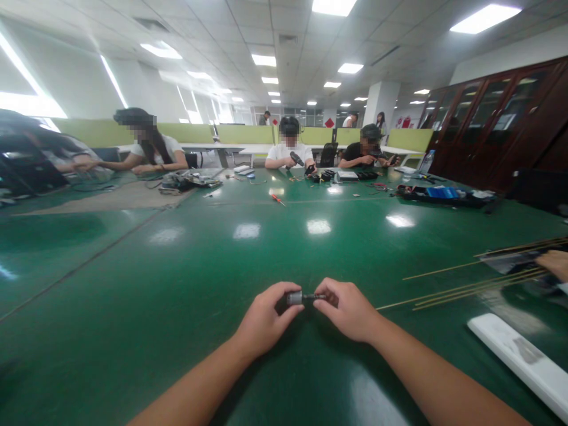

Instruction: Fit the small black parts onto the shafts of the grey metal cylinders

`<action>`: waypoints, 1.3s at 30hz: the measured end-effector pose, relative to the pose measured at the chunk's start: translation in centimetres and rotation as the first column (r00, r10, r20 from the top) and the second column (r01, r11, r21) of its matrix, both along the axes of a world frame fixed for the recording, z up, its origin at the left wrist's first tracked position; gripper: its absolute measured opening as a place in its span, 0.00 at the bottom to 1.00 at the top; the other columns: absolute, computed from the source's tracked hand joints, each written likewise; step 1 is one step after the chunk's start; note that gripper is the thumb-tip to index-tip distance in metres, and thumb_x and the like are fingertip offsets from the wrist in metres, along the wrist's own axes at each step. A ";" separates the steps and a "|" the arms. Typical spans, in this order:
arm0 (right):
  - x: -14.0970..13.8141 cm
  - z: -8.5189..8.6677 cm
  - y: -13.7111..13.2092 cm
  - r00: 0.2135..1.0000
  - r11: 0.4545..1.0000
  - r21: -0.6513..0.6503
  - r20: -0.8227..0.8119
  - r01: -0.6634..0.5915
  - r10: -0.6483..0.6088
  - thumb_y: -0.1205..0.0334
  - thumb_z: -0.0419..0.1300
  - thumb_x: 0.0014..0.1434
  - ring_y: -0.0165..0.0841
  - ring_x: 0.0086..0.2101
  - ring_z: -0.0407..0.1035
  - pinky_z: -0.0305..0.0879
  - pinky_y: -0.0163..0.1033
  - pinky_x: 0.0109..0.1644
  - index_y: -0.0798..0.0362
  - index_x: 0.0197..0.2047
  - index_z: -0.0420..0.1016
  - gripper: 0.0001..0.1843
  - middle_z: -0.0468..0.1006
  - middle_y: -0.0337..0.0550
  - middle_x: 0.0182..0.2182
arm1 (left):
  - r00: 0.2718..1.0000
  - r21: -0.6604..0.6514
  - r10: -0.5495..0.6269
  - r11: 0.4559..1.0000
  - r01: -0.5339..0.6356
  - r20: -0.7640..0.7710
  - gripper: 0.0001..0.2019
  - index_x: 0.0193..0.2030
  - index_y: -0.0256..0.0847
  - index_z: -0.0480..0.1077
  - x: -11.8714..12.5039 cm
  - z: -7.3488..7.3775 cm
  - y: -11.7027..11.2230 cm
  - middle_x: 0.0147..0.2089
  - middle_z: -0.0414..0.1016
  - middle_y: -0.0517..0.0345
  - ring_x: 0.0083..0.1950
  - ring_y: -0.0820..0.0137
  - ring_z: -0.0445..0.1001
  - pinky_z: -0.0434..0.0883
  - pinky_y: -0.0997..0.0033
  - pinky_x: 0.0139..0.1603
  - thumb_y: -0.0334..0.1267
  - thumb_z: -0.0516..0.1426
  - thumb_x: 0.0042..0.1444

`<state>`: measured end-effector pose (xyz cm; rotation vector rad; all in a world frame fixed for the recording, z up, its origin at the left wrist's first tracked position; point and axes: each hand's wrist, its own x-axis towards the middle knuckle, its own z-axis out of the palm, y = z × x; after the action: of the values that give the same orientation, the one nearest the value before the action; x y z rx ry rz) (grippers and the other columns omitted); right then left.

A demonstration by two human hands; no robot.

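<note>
Just above the green tabletop point(213, 260), at the near middle, my left hand point(265, 316) pinches a small silver-grey cylinder point(294, 297) that looks like a little motor. A thin dark rod point(309, 297) points right from it, in line with the cylinder. The fingertips of my right hand point(344, 307) are closed around the rod's far end. Whether rod and cylinder are one piece or two, I cannot tell. My right fingers hide the rod's tip.
Several thin brass-coloured rods point(479, 288) lie to the right, near another person's hand point(554, 260). A white bar-shaped object point(519, 355) is at the near right. Farther off are an orange screwdriver point(277, 199), a tray point(444, 195) of parts and seated co-workers, one holding a power drill point(296, 158).
</note>
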<state>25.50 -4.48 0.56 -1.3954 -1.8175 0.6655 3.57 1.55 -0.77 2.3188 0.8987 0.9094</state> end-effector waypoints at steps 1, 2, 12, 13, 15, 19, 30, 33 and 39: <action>0.0 0.0 0.0 1.000 1.000 0.000 0.001 0.002 -0.002 0.64 0.60 0.61 0.30 0.29 0.70 0.61 0.34 0.33 0.51 0.37 0.74 0.02 0.77 0.36 0.28 | 1.000 0.001 -0.001 1.000 0.001 -0.001 0.13 0.51 0.46 0.71 0.0 0.0 0.0 0.49 0.78 0.56 0.50 0.64 0.76 0.71 0.63 0.54 0.38 0.62 0.59; 0.0 0.0 0.0 1.000 1.000 0.000 0.002 0.004 -0.004 0.64 0.60 0.61 0.30 0.29 0.70 0.61 0.34 0.33 0.51 0.37 0.74 0.01 0.77 0.36 0.28 | 1.000 0.001 -0.001 1.000 0.001 -0.002 0.13 0.51 0.46 0.71 0.0 0.0 0.1 0.49 0.78 0.57 0.50 0.64 0.76 0.71 0.63 0.54 0.38 0.62 0.59; 0.1 -0.1 0.1 1.000 1.000 0.024 0.014 0.006 -0.006 0.65 0.61 0.60 0.31 0.29 0.71 0.62 0.34 0.34 0.51 0.38 0.74 0.02 0.78 0.37 0.29 | 1.000 0.000 0.011 1.000 -0.011 -0.003 0.13 0.51 0.46 0.72 0.0 0.3 -0.2 0.48 0.78 0.56 0.50 0.64 0.76 0.72 0.63 0.54 0.38 0.62 0.59; 0.1 -0.2 0.1 1.000 1.000 0.025 0.011 0.007 -0.008 0.66 0.61 0.60 0.31 0.29 0.71 0.63 0.34 0.34 0.51 0.38 0.74 0.02 0.78 0.37 0.29 | 1.000 -0.001 0.013 1.000 -0.013 -0.001 0.13 0.51 0.46 0.72 0.0 0.4 -0.2 0.48 0.79 0.56 0.50 0.64 0.76 0.72 0.63 0.54 0.39 0.61 0.59; 0.2 -0.2 0.1 1.000 1.000 0.027 0.006 0.012 -0.012 0.66 0.61 0.60 0.31 0.29 0.72 0.63 0.34 0.34 0.51 0.37 0.74 0.02 0.78 0.37 0.29 | 1.000 -0.004 0.016 1.000 -0.016 0.002 0.13 0.51 0.45 0.72 0.1 0.4 -0.1 0.48 0.79 0.56 0.49 0.64 0.76 0.72 0.63 0.54 0.39 0.61 0.59; 0.3 -0.3 0.1 1.000 0.999 0.027 0.005 0.020 -0.020 0.66 0.61 0.60 0.30 0.28 0.71 0.63 0.34 0.33 0.51 0.37 0.74 0.01 0.78 0.36 0.28 | 1.000 -0.007 0.017 1.000 -0.017 0.006 0.13 0.50 0.45 0.72 0.2 0.4 0.0 0.47 0.79 0.55 0.49 0.63 0.76 0.72 0.62 0.52 0.39 0.61 0.59; 0.4 -0.1 0.2 0.999 0.999 0.041 0.038 0.027 -0.029 0.66 0.61 0.60 0.31 0.29 0.72 0.64 0.34 0.34 0.52 0.37 0.74 0.02 0.78 0.37 0.28 | 1.000 0.005 0.024 1.000 -0.024 0.005 0.12 0.50 0.45 0.73 0.1 0.8 -0.3 0.47 0.79 0.55 0.48 0.63 0.77 0.73 0.62 0.52 0.39 0.61 0.59; 0.4 -0.1 0.2 0.999 0.999 0.037 0.034 0.028 -0.029 0.66 0.61 0.60 0.31 0.29 0.72 0.64 0.34 0.34 0.52 0.37 0.74 0.02 0.78 0.38 0.28 | 1.000 0.009 0.026 1.000 -0.026 0.000 0.12 0.50 0.45 0.73 0.1 0.8 -0.3 0.47 0.79 0.56 0.48 0.63 0.77 0.73 0.63 0.52 0.38 0.61 0.59; 0.5 -0.1 0.2 1.000 0.999 0.038 0.019 0.025 -0.025 0.66 0.61 0.59 0.31 0.30 0.73 0.66 0.34 0.36 0.52 0.38 0.74 0.03 0.79 0.38 0.30 | 0.999 -0.005 0.033 0.999 -0.033 0.004 0.12 0.50 0.44 0.73 0.2 0.8 -0.2 0.47 0.79 0.55 0.48 0.63 0.77 0.73 0.61 0.53 0.38 0.61 0.59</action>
<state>26.01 -4.31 0.43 -1.4021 -1.8155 0.6043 3.74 1.30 0.00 2.3028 0.9395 0.9247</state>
